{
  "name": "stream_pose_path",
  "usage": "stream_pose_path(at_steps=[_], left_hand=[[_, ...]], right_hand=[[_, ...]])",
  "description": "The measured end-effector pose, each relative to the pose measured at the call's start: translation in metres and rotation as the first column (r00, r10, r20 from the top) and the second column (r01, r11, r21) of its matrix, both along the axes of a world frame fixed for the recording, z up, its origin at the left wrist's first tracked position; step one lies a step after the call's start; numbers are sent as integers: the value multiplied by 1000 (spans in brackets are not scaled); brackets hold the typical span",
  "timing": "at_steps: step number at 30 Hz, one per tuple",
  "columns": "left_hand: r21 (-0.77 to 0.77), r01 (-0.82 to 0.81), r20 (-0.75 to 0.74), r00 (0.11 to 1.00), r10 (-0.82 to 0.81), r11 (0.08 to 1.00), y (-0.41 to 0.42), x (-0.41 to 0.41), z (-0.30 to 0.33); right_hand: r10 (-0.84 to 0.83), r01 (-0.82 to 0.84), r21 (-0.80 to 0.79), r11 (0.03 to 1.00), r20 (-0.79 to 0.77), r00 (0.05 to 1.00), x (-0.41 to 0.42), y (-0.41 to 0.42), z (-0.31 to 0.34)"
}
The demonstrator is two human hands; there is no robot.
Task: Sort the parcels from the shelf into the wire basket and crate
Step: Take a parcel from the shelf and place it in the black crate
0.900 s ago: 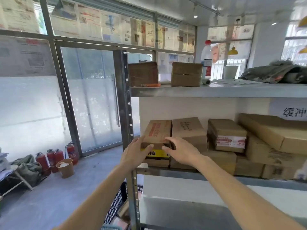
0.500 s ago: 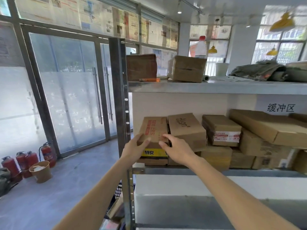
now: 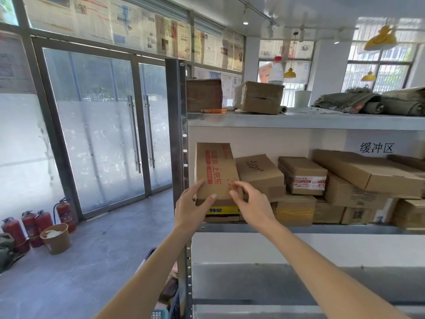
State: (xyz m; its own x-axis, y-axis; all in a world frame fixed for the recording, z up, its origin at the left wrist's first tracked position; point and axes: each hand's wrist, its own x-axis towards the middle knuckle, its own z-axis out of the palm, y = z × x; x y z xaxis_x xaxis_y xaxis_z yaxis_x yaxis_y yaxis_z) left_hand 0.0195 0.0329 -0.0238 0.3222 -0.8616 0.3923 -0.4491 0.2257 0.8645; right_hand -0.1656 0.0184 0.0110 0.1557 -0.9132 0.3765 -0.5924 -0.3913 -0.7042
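Both hands, left hand [image 3: 192,204] and right hand [image 3: 251,202], gripped a tilted box [image 3: 215,172] (red writing) on the shelf [image 3: 299,228], fingers curled around it.

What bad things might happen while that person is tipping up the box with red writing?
1. Both hands, left hand and right hand, grip only the near bottom edge of the tilted brown cardboard box with red lettering, so it might slip.
2. It rests on a yellow-taped brown box at the grey metal shelf edge; pulling may drag that off.
3. The neighbouring Align-printed cardboard box leans close and could shift.
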Motion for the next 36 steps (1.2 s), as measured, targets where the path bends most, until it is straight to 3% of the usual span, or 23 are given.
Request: stream_pose_path(at_steps=[5,9,14,21,33,36], left_hand=[[-40,39,-72,996,-42,998,31,-13,-5],[12,62,-155,986,-59,998,51,-18,-4],[21,96,-147,985,-92,995,89,-39,2],[-41,184,-424,887,-184,982,152,-95,18],[-107,211,-353,906,-236,972,220,-223,47],[-153,241,-450,846,-285,958,229,-253,56]], right_hand=[[-86,90,-36,995,110,990,-8,32,-2],[-110,111,1,994,60,992,-21,52,0],[-62,62,0,998,13,998,-43,83,2],[45,-41,-33,999,121,992,-107,140,11],[253,-250,-42,967,215,943,-225,212,25],[257,-256,-40,966,244,935,-251,226,30]])
